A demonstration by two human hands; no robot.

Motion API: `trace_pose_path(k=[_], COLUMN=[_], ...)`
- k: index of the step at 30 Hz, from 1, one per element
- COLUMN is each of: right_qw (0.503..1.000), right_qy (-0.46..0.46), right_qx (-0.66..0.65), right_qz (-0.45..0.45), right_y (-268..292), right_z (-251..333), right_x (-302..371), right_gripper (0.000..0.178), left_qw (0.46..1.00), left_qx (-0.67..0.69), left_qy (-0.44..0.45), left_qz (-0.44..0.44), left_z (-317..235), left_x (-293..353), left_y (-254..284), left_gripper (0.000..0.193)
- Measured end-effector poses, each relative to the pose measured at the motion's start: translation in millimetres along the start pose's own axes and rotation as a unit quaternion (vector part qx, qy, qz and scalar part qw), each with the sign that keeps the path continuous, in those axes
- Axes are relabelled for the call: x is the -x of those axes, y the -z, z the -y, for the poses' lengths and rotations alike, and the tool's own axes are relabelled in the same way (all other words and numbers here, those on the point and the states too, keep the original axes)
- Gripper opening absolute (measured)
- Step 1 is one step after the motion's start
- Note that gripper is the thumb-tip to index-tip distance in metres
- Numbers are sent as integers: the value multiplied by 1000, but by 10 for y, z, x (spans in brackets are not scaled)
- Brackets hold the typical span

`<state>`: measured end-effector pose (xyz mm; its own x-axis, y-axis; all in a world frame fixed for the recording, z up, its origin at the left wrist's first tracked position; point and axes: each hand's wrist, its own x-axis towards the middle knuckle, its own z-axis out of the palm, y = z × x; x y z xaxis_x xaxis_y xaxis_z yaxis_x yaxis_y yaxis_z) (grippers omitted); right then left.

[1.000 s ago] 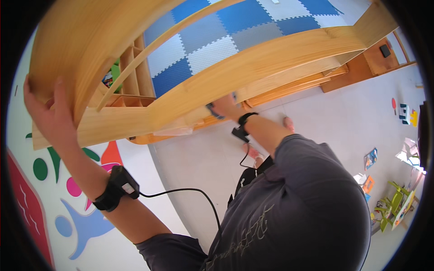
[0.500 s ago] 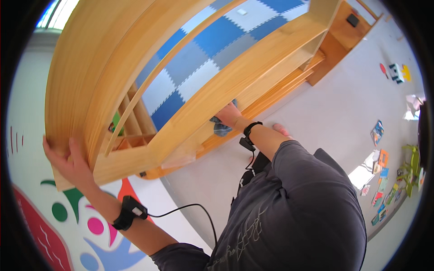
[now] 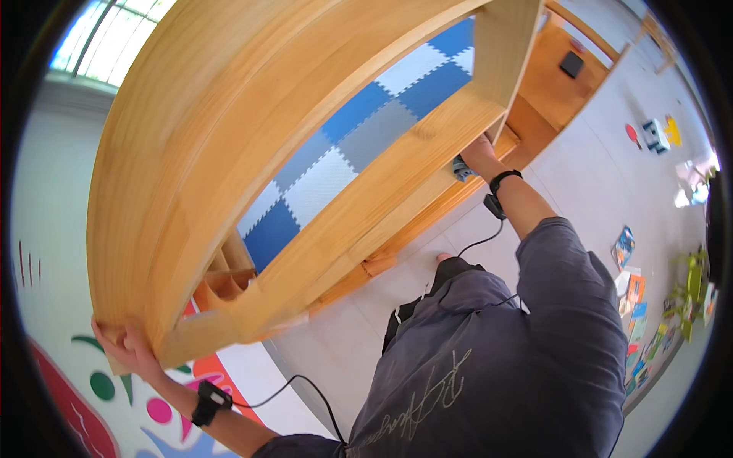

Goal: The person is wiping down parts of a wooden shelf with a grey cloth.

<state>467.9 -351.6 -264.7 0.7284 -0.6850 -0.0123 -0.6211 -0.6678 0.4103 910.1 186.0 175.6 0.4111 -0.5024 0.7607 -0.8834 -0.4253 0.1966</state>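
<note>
A large light-wood shelf unit (image 3: 206,145) with an open back fills the upper left and middle. My left hand (image 3: 134,353) grips its lower left corner, with thumb and fingers apart around the edge. Toward the unit's far right end, my right hand (image 3: 481,155) is closed on a grey-blue cloth (image 3: 462,169). It presses the cloth against a lower wooden shelf board (image 3: 405,202), near the upright end panel (image 3: 504,53). The fingertips of my right hand are partly hidden by the board and the cloth.
Blue, white and grey foam floor mats (image 3: 366,126) show through the shelf. An orange-brown wooden piece (image 3: 550,84) with a black box (image 3: 571,64) adjoins the right end. Books (image 3: 637,290), toys (image 3: 655,135) and a green plant-like object (image 3: 691,286) lie right. A painted wall (image 3: 99,385) stands left.
My right hand has moved right and away along the board with the cloth, to near the end panel. My left hand stays at the corner; my view has shifted.
</note>
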Motion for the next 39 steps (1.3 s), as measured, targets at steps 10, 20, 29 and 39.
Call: trace_pose_path(k=[10, 20, 29, 39], right_qw=[970, 937, 937, 839], right_qy=[-91, -109, 64, 146], right_qx=[-225, -319, -331, -514], right_qz=[-36, -86, -92, -104], right_y=[-606, -95, 1458, 2424], right_z=[101, 776, 3836, 6066], right_x=[-103, -95, 306, 418], right_gripper=[41, 50, 54, 44], left_qw=[998, 998, 983, 980], left_qx=[-58, -36, -97, -135], left_qy=[-15, -27, -135, -126], left_qz=[-24, -38, -79, -77], left_z=[-237, -205, -248, -229], left_x=[-72, 60, -42, -33], left_y=[-24, 99, 44, -104], left_gripper=[67, 70, 67, 69])
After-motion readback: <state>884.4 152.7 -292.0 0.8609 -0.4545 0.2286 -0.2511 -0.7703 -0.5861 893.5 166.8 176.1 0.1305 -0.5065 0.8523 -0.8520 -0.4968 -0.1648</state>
